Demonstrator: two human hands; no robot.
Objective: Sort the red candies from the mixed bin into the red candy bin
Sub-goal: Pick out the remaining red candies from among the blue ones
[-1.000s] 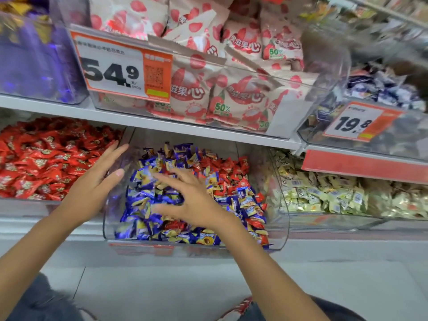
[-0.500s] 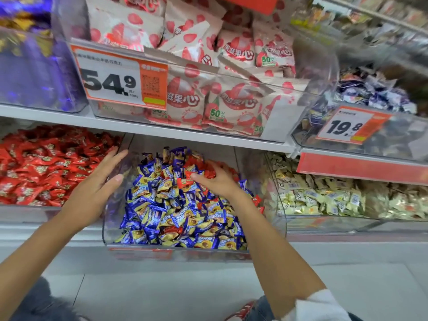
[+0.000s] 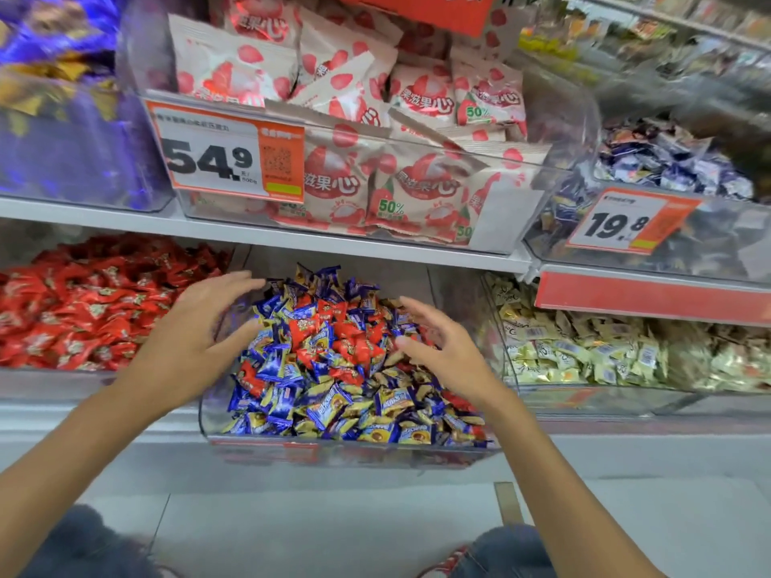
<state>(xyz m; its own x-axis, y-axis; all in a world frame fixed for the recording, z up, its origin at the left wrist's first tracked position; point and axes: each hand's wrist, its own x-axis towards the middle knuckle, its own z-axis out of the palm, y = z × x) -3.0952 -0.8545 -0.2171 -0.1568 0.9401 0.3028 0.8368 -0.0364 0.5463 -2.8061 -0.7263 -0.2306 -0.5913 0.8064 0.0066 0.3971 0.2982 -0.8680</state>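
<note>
- Plainly, the fingers (image 3: 227, 283) of the left hand (image 3: 196, 340) are spread wide and only slightly bent. They grip nothing and reach across the left wall of the mixed bin (image 3: 333, 450).
- On the right hand (image 3: 450, 352) the fingers (image 3: 419, 308) are likewise splayed and loosely curved, and they hold nothing. They sit just over the pile, though I cannot tell whether the tips touch a wrapper.
- Between the two hands a cluster of red candies (image 3: 346, 340) lies on top of the heap near its middle. A few more show toward the front.
- Around them, blue-and-gold candies (image 3: 325, 410) fill the rest of that clear tub.
- Just left of it stands the red candy bin (image 3: 50, 381), heaped with red wrappers only.
- To the right, another clear bin (image 3: 584, 400) holds pale yellow candies (image 3: 584, 352).
- On the shelf (image 3: 125, 221) above, a clear bin of strawberry-print packets (image 3: 417, 185) carries a price tag (image 3: 227, 154) reading 54.9.
</note>
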